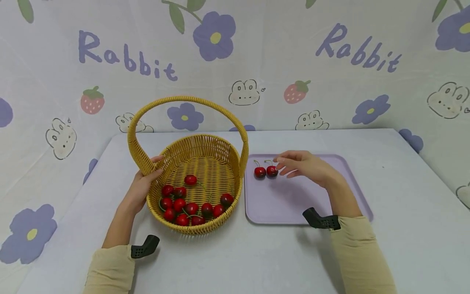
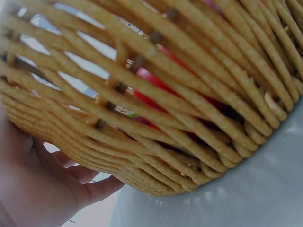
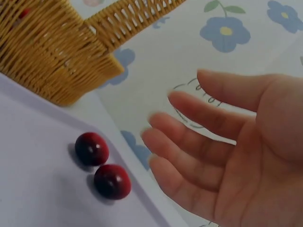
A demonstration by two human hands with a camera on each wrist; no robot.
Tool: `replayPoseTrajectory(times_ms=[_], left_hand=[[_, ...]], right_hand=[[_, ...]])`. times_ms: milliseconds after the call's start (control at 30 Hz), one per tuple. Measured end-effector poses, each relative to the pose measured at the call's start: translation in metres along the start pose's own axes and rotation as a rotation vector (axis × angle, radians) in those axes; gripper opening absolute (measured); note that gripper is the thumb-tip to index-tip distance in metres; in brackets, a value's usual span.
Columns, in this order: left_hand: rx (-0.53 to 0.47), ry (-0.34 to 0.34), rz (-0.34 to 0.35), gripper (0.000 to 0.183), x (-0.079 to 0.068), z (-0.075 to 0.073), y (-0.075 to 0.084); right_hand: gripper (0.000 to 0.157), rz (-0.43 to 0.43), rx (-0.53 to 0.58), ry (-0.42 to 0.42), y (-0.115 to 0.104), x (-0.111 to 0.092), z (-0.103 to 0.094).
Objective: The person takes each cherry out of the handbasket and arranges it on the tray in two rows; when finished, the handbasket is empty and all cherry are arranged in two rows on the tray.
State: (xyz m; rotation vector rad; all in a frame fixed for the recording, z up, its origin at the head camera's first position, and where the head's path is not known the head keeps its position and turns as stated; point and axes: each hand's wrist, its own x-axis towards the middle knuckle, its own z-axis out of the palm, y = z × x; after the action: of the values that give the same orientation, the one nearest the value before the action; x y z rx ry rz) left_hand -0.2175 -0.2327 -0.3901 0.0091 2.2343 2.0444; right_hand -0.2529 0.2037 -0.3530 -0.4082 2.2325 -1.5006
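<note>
"Two cherries (image 1: 260,172), located where?"

"On the tray (image 1: 264,204), side by side, near the basket (image 1: 200,148); more cherries (image 1: 191,208) inside the latter."

"Hands?"

"Left hand (image 1: 142,185): fingers clamped on the basket by the handle (image 1: 188,98). Right hand (image 1: 302,165): fingers loosely spread, holding nothing, just beside the pair."

"Advised method?"

"Judged best: pinch one stem (image 1: 257,163) lightly; lift straight up, to avoid rolling the neighbour; brace the basket throughout."
</note>
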Motion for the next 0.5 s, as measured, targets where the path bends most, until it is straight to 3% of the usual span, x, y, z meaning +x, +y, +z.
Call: replayPoseTrajectory(times_ms=[233,500], left_hand=[[0.000,0.002,0.000,0.047,0.000,0.000,0.000],[-0.002,0.002,-0.005,0.047,0.000,0.000,0.000]], right_hand=[[0.037,-0.113,0.038,-0.256,-0.019,-0.001,0.011],[0.031,-0.317,0.024,-0.585,-0.051,0.005,0.037]])
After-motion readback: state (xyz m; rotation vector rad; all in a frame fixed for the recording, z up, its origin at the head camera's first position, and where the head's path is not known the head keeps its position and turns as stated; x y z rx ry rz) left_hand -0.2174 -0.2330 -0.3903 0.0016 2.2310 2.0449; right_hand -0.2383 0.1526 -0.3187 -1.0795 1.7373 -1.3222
